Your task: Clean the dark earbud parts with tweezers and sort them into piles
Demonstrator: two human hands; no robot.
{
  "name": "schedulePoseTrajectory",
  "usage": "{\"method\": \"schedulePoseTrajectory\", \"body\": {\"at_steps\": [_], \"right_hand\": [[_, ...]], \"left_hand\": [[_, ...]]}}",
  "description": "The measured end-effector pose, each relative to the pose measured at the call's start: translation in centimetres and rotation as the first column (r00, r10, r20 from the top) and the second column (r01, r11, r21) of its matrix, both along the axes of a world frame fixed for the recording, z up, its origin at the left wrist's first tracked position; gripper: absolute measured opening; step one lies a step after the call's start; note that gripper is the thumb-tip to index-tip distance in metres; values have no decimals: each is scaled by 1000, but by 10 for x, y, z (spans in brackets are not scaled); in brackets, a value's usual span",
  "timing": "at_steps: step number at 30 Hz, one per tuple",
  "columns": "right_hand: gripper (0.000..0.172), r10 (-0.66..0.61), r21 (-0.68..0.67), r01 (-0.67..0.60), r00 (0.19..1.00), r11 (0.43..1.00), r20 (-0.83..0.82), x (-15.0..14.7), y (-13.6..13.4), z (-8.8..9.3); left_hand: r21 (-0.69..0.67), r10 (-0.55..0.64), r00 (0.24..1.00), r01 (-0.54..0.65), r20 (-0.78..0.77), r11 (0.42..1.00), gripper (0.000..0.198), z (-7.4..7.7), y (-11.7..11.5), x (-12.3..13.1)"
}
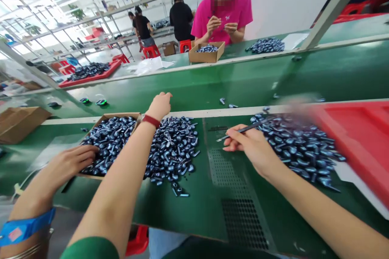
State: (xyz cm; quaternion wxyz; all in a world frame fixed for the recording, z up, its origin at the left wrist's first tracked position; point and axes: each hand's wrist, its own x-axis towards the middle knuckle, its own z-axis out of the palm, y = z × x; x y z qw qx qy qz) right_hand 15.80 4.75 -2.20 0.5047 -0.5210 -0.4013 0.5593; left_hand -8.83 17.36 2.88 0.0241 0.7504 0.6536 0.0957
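My left hand point(160, 105), with a dark red band at the wrist, is stretched over the white rail behind a loose pile of dark blue glossy small parts point(174, 141). Its fingers are curled in, and whatever they may hold is hidden. Slim dark tweezers point(254, 125) are held in my right hand point(253, 145), their tip pointing left above a perforated strip point(227, 170) in the green table. Behind that hand lies a second pile of the same dark blue parts point(300, 149).
At left, a co-worker's hand point(71, 162) touches parts in a cardboard box point(106, 115). A red tray point(361, 137) stands at right, beside a blurred shape point(304, 105). Two green-lit pieces point(101, 102) rest on the green belt point(188, 85). A person in pink point(223, 12) sits opposite.
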Motion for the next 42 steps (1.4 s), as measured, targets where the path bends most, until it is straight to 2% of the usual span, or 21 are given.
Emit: {"method": "schedulePoseTrajectory", "body": {"at_steps": [3, 6, 8, 11, 14, 17, 20, 23, 26, 30, 35, 42], "right_hand": [[13, -27, -22, 26, 999, 999, -22, 0, 5, -5], [14, -77, -33, 76, 997, 997, -25, 6, 11, -4], [17, -110, -37, 110, 994, 993, -16, 7, 17, -1], [21, -105, -58, 105, 994, 993, 8, 1, 31, -2], [22, -46, -83, 50, 998, 995, 43, -8, 44, -13], [23, -20, -81, 26, 997, 996, 75, -13, 52, -27], [23, -20, -52, 25, 995, 998, 93, -12, 55, -38], [23, -17, -24, 20, 993, 1000, 116, -11, 55, -42], [23, -25, -3, 26, 989, 1000, 142, -11, 54, -43], [23, -36, 13, 34, 987, 999, 156, -12, 53, -43], [20, -39, 32, 35, 988, 999, 152, -12, 54, -43], [18, -42, 56, 35, 990, 998, 135, -11, 53, -46]], "left_hand": [[-79, -13, 1000, 13, 2, 997, 31, -8, 28, -3], [-107, -25, 999, 28, 34, 994, 31, -14, 35, -10], [-112, -36, 997, 45, 75, 993, 30, -13, 36, -11], [-107, -58, 980, 79, 188, 991, 25, -1, 29, 0], [-90, -112, 915, 158, 387, 983, 15, 13, -7, 23], [-121, -170, 757, 312, 631, 942, 14, 14, -75, 51], [-219, -91, 588, 435, 804, 873, 12, -5, -143, 74], [-324, 79, 456, 490, 886, 809, 15, -32, -178, 90], [-386, 219, 363, 491, 906, 781, 20, -54, -182, 98], [-449, 349, 289, 460, 891, 766, 23, -68, -177, 100], [-484, 407, 263, 433, 875, 761, 16, -75, -180, 101], [-501, 436, 246, 434, 866, 749, 13, -75, -181, 100]]}}
